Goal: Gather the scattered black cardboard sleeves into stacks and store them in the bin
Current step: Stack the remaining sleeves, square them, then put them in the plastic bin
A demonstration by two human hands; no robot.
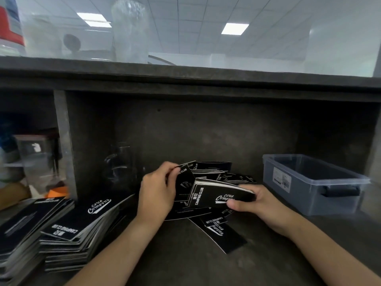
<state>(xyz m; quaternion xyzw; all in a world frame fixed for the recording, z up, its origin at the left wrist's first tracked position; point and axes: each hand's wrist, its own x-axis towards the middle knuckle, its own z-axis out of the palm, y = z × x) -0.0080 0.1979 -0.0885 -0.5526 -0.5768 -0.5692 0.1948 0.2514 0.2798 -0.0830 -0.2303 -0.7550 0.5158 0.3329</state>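
Left hand (158, 190) pinched one sleeve (184, 180); right hand (259, 203) gripped a stack (220, 194); misaligned insertion could fan the stack loose.

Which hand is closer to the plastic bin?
Right. The right hand, holding a sleeve stack, is just left of the bin; the left hand, pinching one sleeve, is farther left.

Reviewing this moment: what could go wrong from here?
1. The right hand grips the stack by one end only; its fanned free end may splay or shed pieces when the left hand adds its sleeve.
2. The piles at left sit stepped and uneven, so they might slide.
3. The loose sleeve nearest the camera could get overlooked or brushed away.
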